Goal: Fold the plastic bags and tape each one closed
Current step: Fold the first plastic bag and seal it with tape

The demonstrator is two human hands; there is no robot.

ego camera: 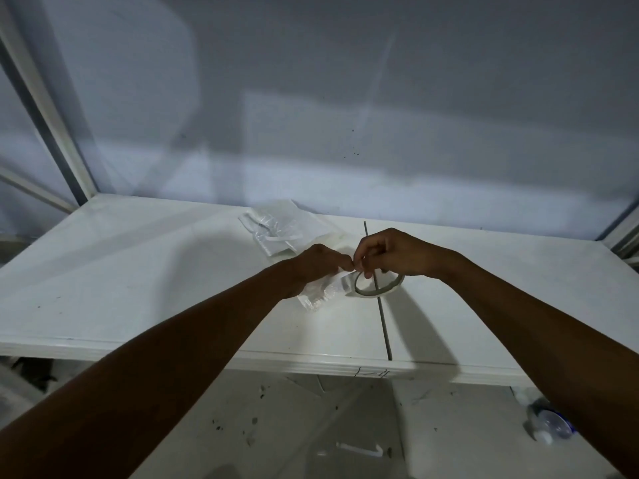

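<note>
Two bare hands met fingertip to fingertip above a white table (138,271). The left hand (318,264) pinched a folded plastic bag (320,293), clear and crinkled, which lay just below that hand with its long axis slanting toward the person's left. The right hand (390,254), fingers curled, held a thin tape roll (378,288) touching the bag's right edge, apparently pinching the tape's loose end. A pile of bags (280,229) lay beyond, nearer the left hand.
</note>
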